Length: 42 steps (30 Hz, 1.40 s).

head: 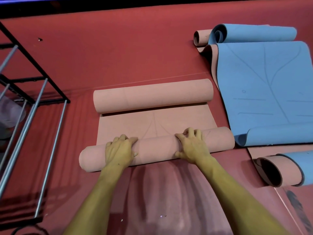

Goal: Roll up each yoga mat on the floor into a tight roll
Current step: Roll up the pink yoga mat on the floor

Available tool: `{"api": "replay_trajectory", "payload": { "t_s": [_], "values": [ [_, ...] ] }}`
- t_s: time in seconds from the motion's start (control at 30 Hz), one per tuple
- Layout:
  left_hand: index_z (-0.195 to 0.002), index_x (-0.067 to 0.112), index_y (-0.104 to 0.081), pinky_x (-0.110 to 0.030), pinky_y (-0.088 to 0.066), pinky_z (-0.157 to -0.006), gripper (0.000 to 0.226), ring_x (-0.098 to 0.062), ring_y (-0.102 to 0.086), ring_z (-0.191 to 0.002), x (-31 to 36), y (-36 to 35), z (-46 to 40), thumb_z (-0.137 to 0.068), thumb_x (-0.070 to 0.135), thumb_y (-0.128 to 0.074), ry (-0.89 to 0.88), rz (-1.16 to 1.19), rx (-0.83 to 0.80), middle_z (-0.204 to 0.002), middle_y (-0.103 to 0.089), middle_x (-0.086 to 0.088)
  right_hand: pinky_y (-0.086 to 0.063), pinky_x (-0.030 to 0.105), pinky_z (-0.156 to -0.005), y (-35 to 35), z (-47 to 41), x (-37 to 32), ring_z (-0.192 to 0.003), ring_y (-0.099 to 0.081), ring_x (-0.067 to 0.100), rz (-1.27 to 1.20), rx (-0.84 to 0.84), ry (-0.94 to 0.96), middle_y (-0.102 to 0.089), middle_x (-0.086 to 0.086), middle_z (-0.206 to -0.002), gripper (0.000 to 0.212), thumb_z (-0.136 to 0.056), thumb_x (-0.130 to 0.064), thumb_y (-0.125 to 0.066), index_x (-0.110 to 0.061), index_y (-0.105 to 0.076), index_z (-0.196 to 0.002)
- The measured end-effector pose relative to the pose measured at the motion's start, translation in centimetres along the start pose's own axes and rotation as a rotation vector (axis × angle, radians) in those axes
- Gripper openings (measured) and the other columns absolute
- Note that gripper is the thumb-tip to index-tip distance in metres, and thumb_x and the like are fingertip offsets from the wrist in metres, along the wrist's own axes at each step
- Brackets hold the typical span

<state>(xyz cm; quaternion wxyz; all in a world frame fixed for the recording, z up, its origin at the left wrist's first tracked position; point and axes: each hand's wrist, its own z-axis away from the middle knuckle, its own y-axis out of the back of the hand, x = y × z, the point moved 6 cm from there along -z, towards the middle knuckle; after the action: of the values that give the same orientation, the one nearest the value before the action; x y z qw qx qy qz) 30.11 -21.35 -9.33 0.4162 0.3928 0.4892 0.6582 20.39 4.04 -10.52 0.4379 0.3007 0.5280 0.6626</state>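
A pink yoga mat [155,123] lies on the red floor, curled at both ends. Its near end forms a thick roll [157,146] running left to right. My left hand [120,150] rests on top of this roll left of centre, fingers bent over its far side. My right hand [191,145] presses on the roll right of centre, fingers curled over the top. The far end of the mat is a second roll [152,95]. A short flat stretch of mat shows between the two rolls.
A blue mat [267,92] lies spread to the right, its ends curling. A pink-and-blue roll [281,168] sits at near right, another [201,37] at far right. A black metal rack [32,92] with silver bars stands at left.
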Motion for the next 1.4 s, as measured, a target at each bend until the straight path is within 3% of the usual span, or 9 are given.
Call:
{"api": "replay_trajectory", "payload": {
  "t_s": [0.2, 0.3, 0.4, 0.53, 0.7, 0.8, 0.93, 1.27, 1.4],
  "values": [
    [-0.136, 0.033, -0.048, -0.054, -0.03, -0.111, 0.048, -0.026, -0.051, -0.132, 0.4, -0.6, -0.1, -0.09, 0.036, -0.06, 0.059, 0.154, -0.077, -0.133, -0.061, 0.001, -0.028, 0.059, -0.116, -0.5, -0.2, 0.1, -0.134, -0.039, 0.037, 0.0, 0.038, 0.04, -0.045, 0.002, -0.148, 0.086, -0.078, -0.07, -0.058, -0.02, -0.041, -0.145],
    [-0.145, 0.038, -0.044, -0.066, -0.012, -0.12, 0.067, -0.028, -0.011, -0.159, 0.4, -0.9, -0.2, -0.083, 0.049, -0.066, 0.037, 0.109, -0.111, -0.166, -0.032, -0.002, -0.017, 0.07, -0.118, -1.1, -0.1, -0.3, -0.147, -0.023, 0.045, 0.065, 0.02, 0.007, -0.034, 0.007, -0.159, 0.102, -0.067, -0.073, -0.076, -0.021, -0.04, -0.147],
    [-0.155, 0.046, -0.033, -0.071, -0.003, -0.121, 0.087, -0.03, 0.01, -0.16, -0.3, -1.9, 0.0, -0.077, 0.052, -0.073, 0.038, 0.091, -0.128, -0.174, -0.003, -0.008, -0.014, 0.074, -0.117, -1.7, 0.1, 0.0, -0.143, -0.025, 0.049, 0.08, 0.078, -0.066, -0.031, 0.018, -0.157, 0.124, -0.048, -0.076, -0.086, -0.028, -0.037, -0.151],
    [-0.16, 0.051, -0.013, -0.066, 0.001, -0.124, 0.106, -0.03, 0.001, -0.16, -1.0, -2.9, 0.1, -0.075, 0.052, -0.078, 0.06, 0.027, -0.106, -0.173, -0.008, -0.009, -0.02, 0.072, -0.116, -2.2, 0.1, 0.3, -0.14, -0.03, 0.044, 0.122, 0.108, -0.056, -0.036, 0.014, -0.152, 0.13, -0.05, -0.059, -0.094, -0.025, -0.028, -0.157],
    [-0.159, 0.052, -0.007, -0.065, -0.004, -0.124, 0.111, -0.026, -0.017, -0.154, -1.0, -3.3, -0.6, -0.079, 0.04, -0.082, 0.046, -0.094, -0.047, -0.164, -0.025, -0.004, -0.034, 0.061, -0.109, -1.7, -0.7, 0.9, -0.13, -0.044, 0.039, 0.22, 0.232, -0.044, -0.048, 0.009, -0.144, 0.065, -0.081, -0.011, -0.066, -0.016, -0.046, -0.143],
    [-0.155, 0.052, -0.022, -0.064, -0.016, -0.12, 0.102, -0.022, -0.036, -0.14, -0.8, -2.6, -1.2, -0.075, 0.04, -0.084, 0.033, -0.118, -0.038, -0.148, -0.043, 0.001, -0.039, 0.056, -0.099, -0.8, -1.3, 1.2, -0.118, -0.05, 0.035, 0.249, 0.216, -0.01, -0.055, 0.004, -0.135, 0.053, -0.086, -0.012, -0.06, -0.02, -0.05, -0.137],
    [-0.147, 0.052, -0.033, -0.055, -0.035, -0.107, 0.097, -0.025, -0.052, -0.126, -0.7, -1.6, -1.7, -0.067, 0.04, -0.087, 0.032, -0.133, -0.15, -0.132, -0.056, 0.003, -0.043, 0.053, -0.097, 0.0, -2.0, 1.2, -0.118, -0.05, 0.033, 0.245, 0.087, 0.002, -0.056, 0.002, -0.135, 0.061, -0.083, -0.015, -0.069, -0.022, -0.047, -0.14],
    [-0.13, 0.056, -0.051, -0.04, -0.053, -0.095, 0.09, -0.023, -0.065, -0.114, -0.4, -0.8, 0.2, -0.051, 0.035, -0.088, -0.049, -0.094, -0.469, -0.121, -0.069, 0.016, -0.046, 0.047, -0.092, 0.2, 0.2, 1.9, -0.121, -0.048, 0.029, 0.193, -0.188, 0.041, -0.058, 0.0, -0.13, 0.079, -0.068, -0.042, -0.086, -0.021, -0.041, -0.129],
    [-0.121, 0.052, -0.053, -0.037, -0.055, -0.089, 0.085, -0.024, -0.068, -0.105, -0.2, -1.3, 1.4, -0.047, 0.034, -0.09, -0.098, -0.09, -0.491, -0.109, -0.072, 0.016, -0.045, 0.049, -0.096, -0.1, 0.6, 1.3, -0.121, -0.05, 0.031, 0.06, -0.365, 0.02, -0.06, -0.001, -0.128, 0.081, -0.068, -0.074, -0.077, -0.022, -0.049, -0.123]
  ]
}}
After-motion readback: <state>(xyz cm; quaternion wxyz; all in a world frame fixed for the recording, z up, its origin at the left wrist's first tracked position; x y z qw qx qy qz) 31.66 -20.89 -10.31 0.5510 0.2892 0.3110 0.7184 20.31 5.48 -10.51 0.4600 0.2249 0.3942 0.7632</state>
